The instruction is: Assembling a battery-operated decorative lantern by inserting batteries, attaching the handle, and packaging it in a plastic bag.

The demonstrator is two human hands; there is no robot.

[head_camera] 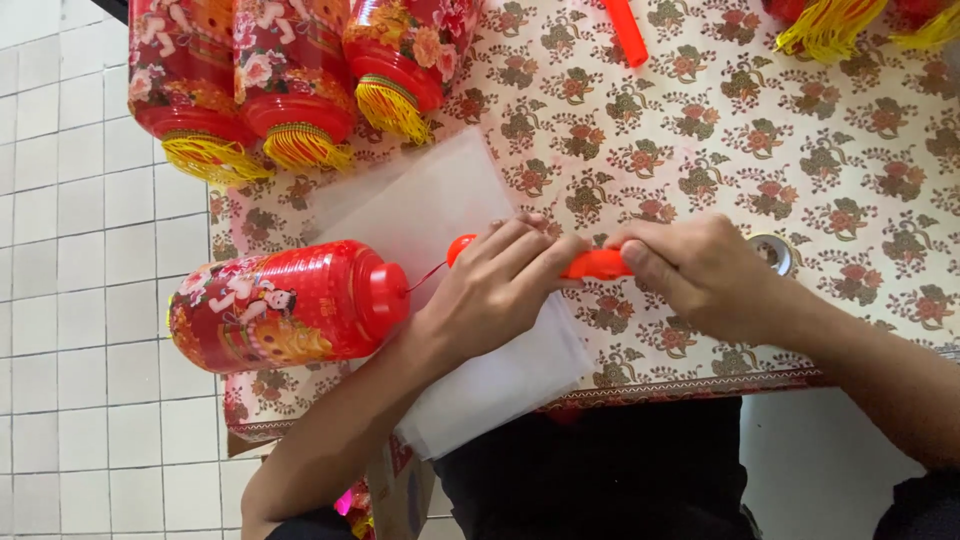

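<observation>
A red plastic lantern (285, 308) with printed figures lies on its side at the table's left edge. A thin red cord runs from its cap to an orange-red handle stick (596, 264). My left hand (495, 285) is wrapped over the stick's left end near the cord. My right hand (700, 272) pinches the stick's right end, thumb on top. Under the hands lies a stack of clear plastic bags (440, 205).
Three red lanterns (290, 75) with yellow tassels lie at the table's far left. A red stick (625, 30) and more yellow tassels (830, 25) are at the far edge. A tape roll (778, 252) peeks out behind my right hand. The flowered tablecloth (760, 130) covers the table; white floor tiles on the left.
</observation>
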